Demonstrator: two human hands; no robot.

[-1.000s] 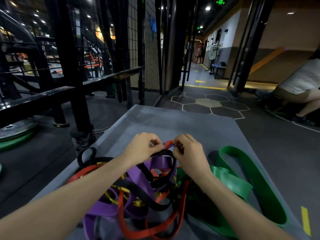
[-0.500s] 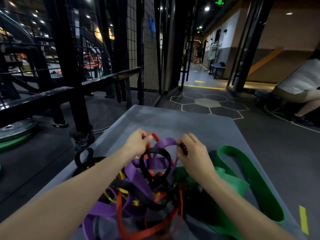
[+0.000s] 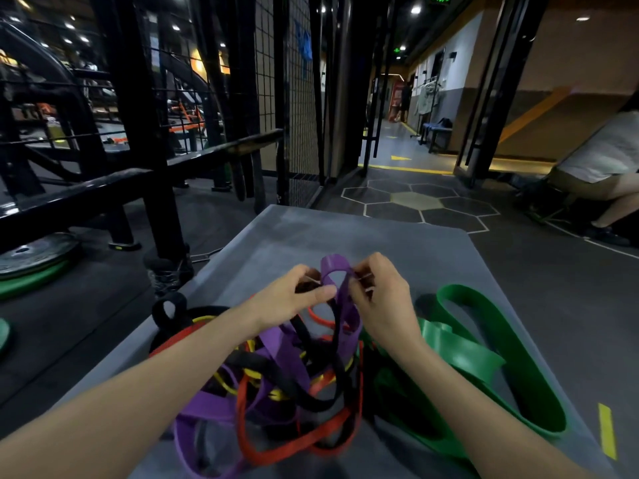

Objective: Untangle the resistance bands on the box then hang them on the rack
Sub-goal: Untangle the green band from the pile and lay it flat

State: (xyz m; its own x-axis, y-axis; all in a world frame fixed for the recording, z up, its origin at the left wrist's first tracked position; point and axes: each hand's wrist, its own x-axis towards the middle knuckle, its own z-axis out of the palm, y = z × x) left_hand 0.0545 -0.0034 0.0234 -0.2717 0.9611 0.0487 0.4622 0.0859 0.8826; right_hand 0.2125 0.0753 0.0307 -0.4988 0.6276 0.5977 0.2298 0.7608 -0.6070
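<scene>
A knot of resistance bands lies on the grey box (image 3: 363, 236): purple band (image 3: 340, 299), red band (image 3: 294, 444), black band (image 3: 311, 399), thin yellow band (image 3: 276, 395), and a wide green band (image 3: 511, 368) spread to the right. My left hand (image 3: 294, 299) and my right hand (image 3: 383, 299) meet over the far side of the pile. Both pinch a loop of the purple band, lifted above the tangle. A black loop (image 3: 169, 309) sticks up at the pile's left edge.
A black steel rack (image 3: 138, 133) with wire mesh (image 3: 297, 98) stands left and ahead. Weight plates (image 3: 31, 257) lie on the floor at left. A seated person (image 3: 601, 167) is at far right. A corridor (image 3: 394, 143) runs ahead.
My hands have come closer together and now lift a purple loop upward; earlier they held apart red and black loops. The view shifted slightly.
</scene>
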